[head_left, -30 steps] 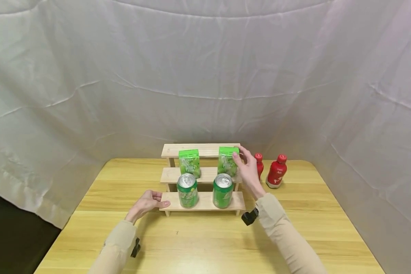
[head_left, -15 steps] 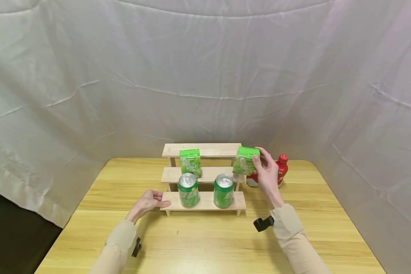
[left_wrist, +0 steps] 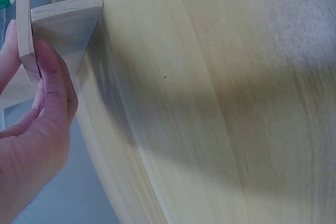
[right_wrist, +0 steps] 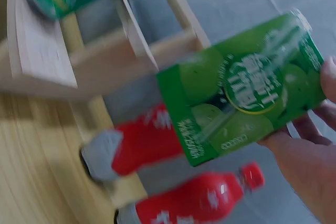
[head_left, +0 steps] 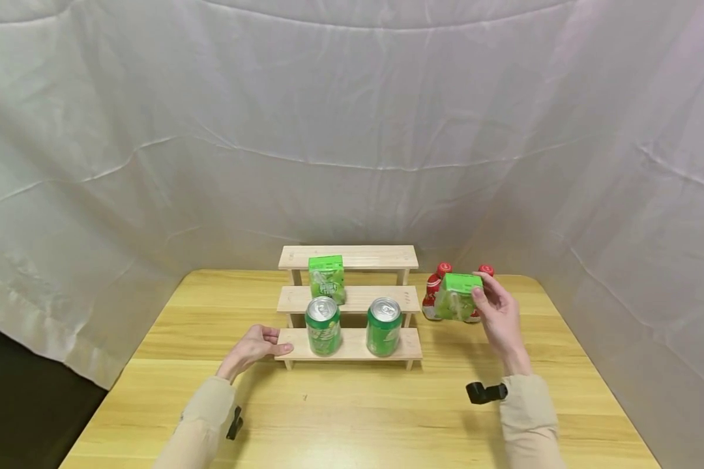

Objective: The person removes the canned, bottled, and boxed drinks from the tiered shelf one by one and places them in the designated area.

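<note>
My right hand (head_left: 498, 316) grips a green juice box (head_left: 459, 296) by its right side, held up in front of two red bottles. In the right wrist view the juice box (right_wrist: 241, 87) shows its fruit-printed front and a wrapped straw. My left hand (head_left: 255, 345) pinches the left end of the lowest step of a three-step wooden shelf (head_left: 347, 258); in the left wrist view thumb and fingers lie on both faces of the board (left_wrist: 24, 30). Another green juice box (head_left: 326, 280) stands on the middle step's left. Two green cans (head_left: 323, 327) stand on the lowest step.
The red bottles (head_left: 433, 290) stand on the wooden table (head_left: 352, 417) to the right of the shelf, partly hidden by the held juice box. A grey-white curtain (head_left: 352, 130) rises behind and beside the table.
My right hand has lifted the juice box off the right of the middle step and carried it rightward, in front of the red bottles. The left hand keeps its place on the shelf.
</note>
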The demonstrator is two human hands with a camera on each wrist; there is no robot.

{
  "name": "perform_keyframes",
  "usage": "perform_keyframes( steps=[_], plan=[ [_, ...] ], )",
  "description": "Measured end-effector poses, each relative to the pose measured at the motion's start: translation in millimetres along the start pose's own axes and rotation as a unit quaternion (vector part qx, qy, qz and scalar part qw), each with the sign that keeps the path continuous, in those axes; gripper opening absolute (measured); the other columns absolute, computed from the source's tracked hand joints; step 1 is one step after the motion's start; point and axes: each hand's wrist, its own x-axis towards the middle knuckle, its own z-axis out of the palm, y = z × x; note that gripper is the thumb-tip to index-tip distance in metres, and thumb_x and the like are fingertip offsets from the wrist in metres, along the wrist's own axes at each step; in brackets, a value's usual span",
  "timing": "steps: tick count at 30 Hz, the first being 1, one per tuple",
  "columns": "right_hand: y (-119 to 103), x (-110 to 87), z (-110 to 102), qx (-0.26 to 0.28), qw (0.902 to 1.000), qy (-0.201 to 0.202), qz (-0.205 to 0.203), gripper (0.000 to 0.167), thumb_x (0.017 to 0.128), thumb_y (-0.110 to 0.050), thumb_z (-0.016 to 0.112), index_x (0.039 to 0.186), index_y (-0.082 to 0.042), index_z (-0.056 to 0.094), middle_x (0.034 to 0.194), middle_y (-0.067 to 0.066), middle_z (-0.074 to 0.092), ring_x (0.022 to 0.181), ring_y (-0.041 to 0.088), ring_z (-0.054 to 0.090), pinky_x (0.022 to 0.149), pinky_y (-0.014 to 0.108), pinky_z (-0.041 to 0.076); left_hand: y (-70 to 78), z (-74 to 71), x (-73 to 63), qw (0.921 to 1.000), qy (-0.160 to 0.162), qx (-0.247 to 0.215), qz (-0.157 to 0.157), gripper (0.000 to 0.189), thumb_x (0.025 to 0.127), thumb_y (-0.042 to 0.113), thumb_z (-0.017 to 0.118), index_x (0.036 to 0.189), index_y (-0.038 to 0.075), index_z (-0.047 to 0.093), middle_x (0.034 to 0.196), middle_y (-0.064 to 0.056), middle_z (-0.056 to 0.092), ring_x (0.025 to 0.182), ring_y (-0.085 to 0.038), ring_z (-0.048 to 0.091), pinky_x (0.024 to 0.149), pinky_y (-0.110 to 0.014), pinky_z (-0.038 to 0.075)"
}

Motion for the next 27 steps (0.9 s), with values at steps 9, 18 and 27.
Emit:
perform_keyframes(
  steps=[9, 18, 27],
  plan=[
    [9, -11.2, -42, 0.046, 0.9986, -0.022, 0.017, 0.033, 0.102, 0.004, 0.047, 0.129, -0.007, 0.062, 0.121, -0.002, 0.063, 0.104, 0.005, 0.063, 0.092, 0.015, 0.055, 0.2, -0.3, -0.3, 1.0000, 0.000, -0.002, 0.001, 0.054, 0.084, 0.004, 0.077, 0.123, -0.022, 0.051, 0.101, -0.020, 0.067, 0.085, -0.017, 0.063, 0.078, -0.025, 0.057],
    [22, -18.7, -64, 0.016, 0.9979, 0.022, 0.059, 0.033, 0.102, 0.001, 0.051, 0.121, -0.020, 0.067, 0.117, -0.008, 0.063, 0.101, 0.002, 0.061, 0.088, 0.013, 0.055, 0.1, -0.3, 0.5, 1.0000, 0.002, 0.000, -0.002, 0.055, 0.084, 0.004, 0.077, 0.123, -0.022, 0.050, 0.102, -0.021, 0.067, 0.085, -0.017, 0.063, 0.078, -0.025, 0.057],
    [34, -19.5, -77, 0.014, 0.9966, 0.027, 0.077, 0.033, 0.103, -0.002, 0.050, 0.123, -0.022, 0.067, 0.120, -0.010, 0.062, 0.103, 0.001, 0.061, 0.089, 0.012, 0.054, 1.3, 0.4, -0.2, 0.9999, 0.007, 0.001, -0.011, 0.053, 0.084, 0.004, 0.077, 0.123, -0.021, 0.051, 0.104, -0.022, 0.067, 0.086, -0.018, 0.064, 0.080, -0.027, 0.058]
  ],
)
